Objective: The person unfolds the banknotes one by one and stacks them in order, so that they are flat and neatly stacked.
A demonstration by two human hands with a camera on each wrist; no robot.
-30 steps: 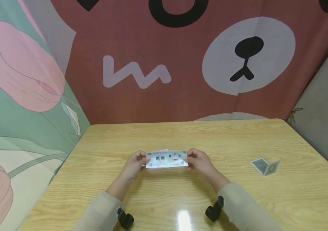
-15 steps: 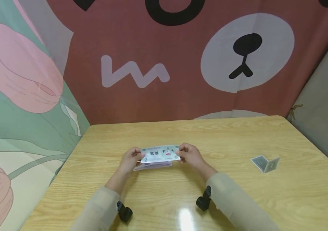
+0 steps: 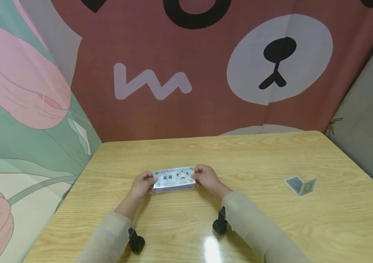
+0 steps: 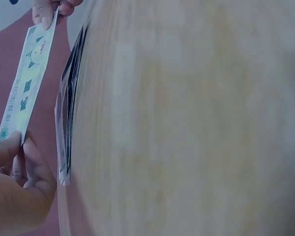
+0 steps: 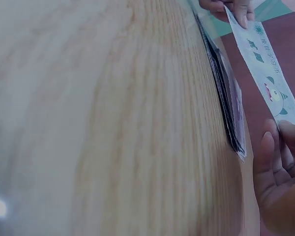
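Note:
A pale green play banknote [image 3: 174, 177], printed with a 2 and a cartoon face, is stretched flat between both hands. My left hand [image 3: 141, 185] pinches its left end between thumb and fingers, while the right hand [image 3: 208, 178] pinches the opposite end. Close under it, a stack of purplish notes [image 3: 173, 190] lies on the table, partly hidden by the green note in the head view. From the side, in the left wrist view, the stack [image 4: 65, 113] shows several loose layers with slightly spread edges, and the green banknote [image 4: 29, 73] is held above it.
The wooden table [image 3: 255, 160] reaches back to a reddish-brown cloth [image 3: 160, 120] with a bear print. To the right stands a small folded grey-green paper [image 3: 308, 186], half raised. Black wrist cameras [image 3: 136, 241] sit on both sleeves.
Both hands have moved left with the green banknote. The note first rose and tilted, uncovering part of the purplish stack, then came lower over it. The folded paper stayed put.

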